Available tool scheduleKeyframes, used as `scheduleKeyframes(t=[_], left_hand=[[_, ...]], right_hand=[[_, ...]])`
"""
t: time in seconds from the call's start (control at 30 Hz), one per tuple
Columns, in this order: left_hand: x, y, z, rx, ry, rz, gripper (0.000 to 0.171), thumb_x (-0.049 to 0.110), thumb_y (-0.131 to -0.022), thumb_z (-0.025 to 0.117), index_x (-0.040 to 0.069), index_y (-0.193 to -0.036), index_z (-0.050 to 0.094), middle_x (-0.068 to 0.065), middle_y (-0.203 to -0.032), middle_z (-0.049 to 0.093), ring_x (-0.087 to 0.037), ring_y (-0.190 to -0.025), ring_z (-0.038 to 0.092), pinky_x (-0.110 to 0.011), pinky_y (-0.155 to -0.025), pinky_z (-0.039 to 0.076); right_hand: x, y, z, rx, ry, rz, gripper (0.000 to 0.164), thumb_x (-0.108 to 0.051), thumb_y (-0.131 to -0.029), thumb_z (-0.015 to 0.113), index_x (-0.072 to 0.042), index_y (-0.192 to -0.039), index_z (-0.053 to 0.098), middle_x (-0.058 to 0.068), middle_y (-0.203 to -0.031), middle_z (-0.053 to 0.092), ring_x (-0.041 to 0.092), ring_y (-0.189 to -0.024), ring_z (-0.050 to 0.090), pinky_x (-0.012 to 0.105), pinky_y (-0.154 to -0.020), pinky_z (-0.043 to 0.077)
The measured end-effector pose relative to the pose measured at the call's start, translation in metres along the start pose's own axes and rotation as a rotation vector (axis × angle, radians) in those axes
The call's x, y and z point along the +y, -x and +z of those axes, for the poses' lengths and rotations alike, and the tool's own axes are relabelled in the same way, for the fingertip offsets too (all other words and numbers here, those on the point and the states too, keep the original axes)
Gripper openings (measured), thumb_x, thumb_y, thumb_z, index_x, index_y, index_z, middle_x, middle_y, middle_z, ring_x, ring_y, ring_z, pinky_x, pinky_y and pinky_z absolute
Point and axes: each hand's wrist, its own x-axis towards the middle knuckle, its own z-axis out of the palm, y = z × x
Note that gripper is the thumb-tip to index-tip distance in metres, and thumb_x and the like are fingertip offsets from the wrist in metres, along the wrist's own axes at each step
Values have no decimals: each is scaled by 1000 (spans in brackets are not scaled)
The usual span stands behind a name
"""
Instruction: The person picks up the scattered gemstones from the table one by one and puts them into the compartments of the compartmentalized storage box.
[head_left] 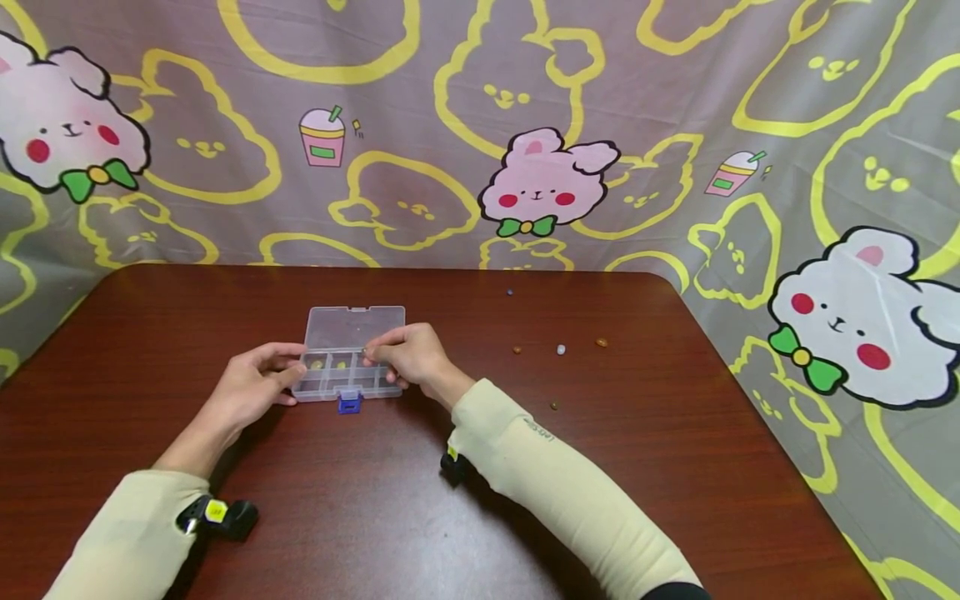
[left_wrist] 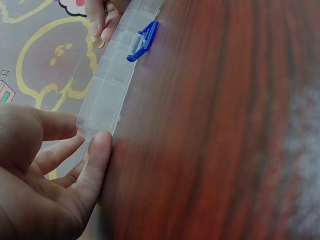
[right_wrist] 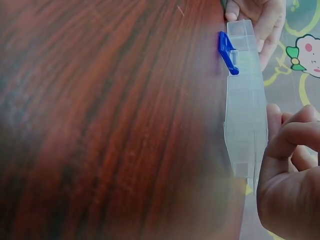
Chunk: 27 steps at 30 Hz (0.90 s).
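Observation:
A clear plastic compartment box (head_left: 348, 385) lies on the table with its lid (head_left: 356, 327) raised at the back and a blue latch (head_left: 349, 404) hanging at the front. My left hand (head_left: 258, 375) grips the box's left end, thumb at the front corner. Over the back row of compartments, my right hand (head_left: 412, 357) pinches a small yellowish stone (left_wrist: 98, 43) between thumb and forefinger. Small yellow stones sit in back-row compartments, one in the leftmost (head_left: 317, 365) and another beside it (head_left: 342, 365). In the right wrist view, the curled right fingers hide the stone.
Several small stones lie scattered to the right of the box: a white one (head_left: 561, 350), an orange one (head_left: 602, 342), a brown one (head_left: 517, 350), a dark one (head_left: 554, 406) and a bluish one (head_left: 510, 292). A patterned curtain (head_left: 420, 125) hangs behind the wooden table (head_left: 360, 517).

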Motion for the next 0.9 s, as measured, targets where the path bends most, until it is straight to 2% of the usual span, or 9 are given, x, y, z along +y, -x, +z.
scheduleKeyframes(t=[0.47, 0.9], left_hand=[[0, -1, 1, 5, -1, 5, 41, 11, -101, 59, -6, -138, 52, -26, -116, 58, -12, -80, 62, -30, -63, 60], [0, -1, 1, -1, -3, 19, 40, 9, -102, 59, -7, -138, 52, -26, -115, 59, -12, -78, 63, -29, -63, 60]], right_hand=[[-1, 0, -3, -25, 43, -21, 11, -3, -94, 69, 4, -97, 77, 13, -80, 74, 9, -41, 46, 20, -37, 35], [0, 5, -10, -46, 31, -29, 12, -2, -95, 68, 6, -100, 76, 14, -82, 74, 9, -42, 47, 20, -38, 36]])
